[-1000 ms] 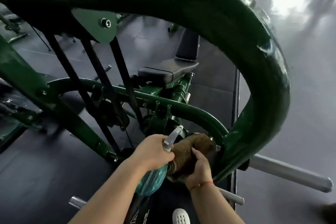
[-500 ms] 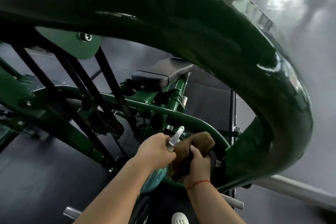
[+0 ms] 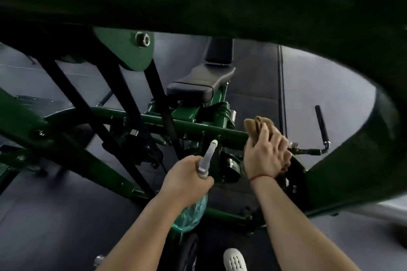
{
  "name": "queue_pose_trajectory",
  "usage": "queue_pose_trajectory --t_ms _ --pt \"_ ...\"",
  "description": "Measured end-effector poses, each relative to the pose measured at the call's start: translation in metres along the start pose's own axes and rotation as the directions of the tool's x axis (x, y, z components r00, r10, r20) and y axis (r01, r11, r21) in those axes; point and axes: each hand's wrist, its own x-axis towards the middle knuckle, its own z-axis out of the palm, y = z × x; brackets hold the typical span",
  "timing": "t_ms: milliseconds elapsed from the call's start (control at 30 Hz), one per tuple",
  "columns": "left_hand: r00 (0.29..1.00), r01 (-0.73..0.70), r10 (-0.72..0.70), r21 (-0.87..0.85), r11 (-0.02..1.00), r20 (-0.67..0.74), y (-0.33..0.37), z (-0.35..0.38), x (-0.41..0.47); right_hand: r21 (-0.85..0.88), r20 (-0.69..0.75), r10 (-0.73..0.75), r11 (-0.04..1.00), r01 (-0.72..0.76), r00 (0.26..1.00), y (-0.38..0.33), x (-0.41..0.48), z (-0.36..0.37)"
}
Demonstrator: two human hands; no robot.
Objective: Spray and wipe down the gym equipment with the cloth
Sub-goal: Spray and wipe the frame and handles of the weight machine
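Note:
A dark green gym machine fills the view; its lower curved frame tube (image 3: 167, 120) runs across the middle. My right hand (image 3: 267, 153) presses a brown cloth (image 3: 255, 126) against the right end of that tube. My left hand (image 3: 187, 179) grips the neck of a teal see-through spray bottle (image 3: 191, 215), whose grey nozzle (image 3: 209, 154) points up toward the tube. The bottle's body hangs below my fist, partly hidden by my wrist.
A thick green arch (image 3: 220, 6) passes close overhead and curves down at the right. Black struts (image 3: 123, 99) slant across the left. A black padded seat (image 3: 198, 88) sits behind the tube. A black handle (image 3: 321, 123) sticks up at right. My white shoe (image 3: 234, 260) is on the dark floor.
My right hand has carried the cloth up and to the right along the tube, now flat on top of it. The view has dipped further under the green arch. The bottle stays gripped.

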Motion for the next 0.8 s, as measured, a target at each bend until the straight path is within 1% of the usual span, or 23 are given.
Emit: queue_pose_trajectory --t_ms 133,267,400,500,567,600,633,667,733,800 --pt "0.999 0.02 -0.022 -0.061 0.998 -0.035 -0.015 -0.01 -0.001 -0.012 0.108 -0.063 0.998 0.064 0.992 -0.033 -0.001 0.022" --pt "0.997 0.017 -0.025 -0.109 0.994 -0.07 -0.024 -0.013 0.001 0.008 0.22 -0.236 0.971 0.24 0.946 -0.06 0.002 0.029" --pt "0.996 0.023 -0.034 -0.139 0.99 -0.082 -0.024 -0.007 0.004 0.001 0.309 -0.448 0.882 0.471 0.839 -0.062 0.011 0.023" --pt "0.994 0.058 -0.078 -0.247 0.967 -0.071 -0.022 -0.002 0.007 0.047 0.276 -0.611 0.779 0.625 0.742 -0.044 0.002 0.02" --pt "0.993 0.073 -0.099 -0.319 0.945 -0.067 -0.021 -0.001 0.011 0.073 0.261 -0.676 0.726 0.684 0.69 -0.023 -0.017 0.028" --pt "0.992 0.071 -0.1 -0.342 0.937 -0.07 -0.02 -0.001 0.012 0.083 0.256 -0.689 0.715 0.695 0.678 -0.014 -0.027 0.032" --pt "0.993 0.064 -0.095 -0.355 0.933 -0.071 -0.018 -0.002 0.013 0.104 0.248 -0.684 0.723 0.683 0.686 -0.008 -0.037 0.036" --pt "0.994 0.056 -0.086 -0.358 0.932 -0.069 -0.016 -0.004 0.013 0.14 0.233 -0.663 0.747 0.65 0.711 -0.004 -0.045 0.036" --pt "0.995 0.054 -0.082 -0.358 0.932 -0.064 -0.014 -0.006 0.015 0.219 0.194 -0.591 0.804 0.553 0.783 -0.008 -0.049 0.034" --pt "0.995 0.057 -0.083 -0.375 0.925 -0.053 -0.013 -0.007 0.017 0.278 0.116 -0.508 0.841 0.463 0.853 -0.016 -0.047 0.023"
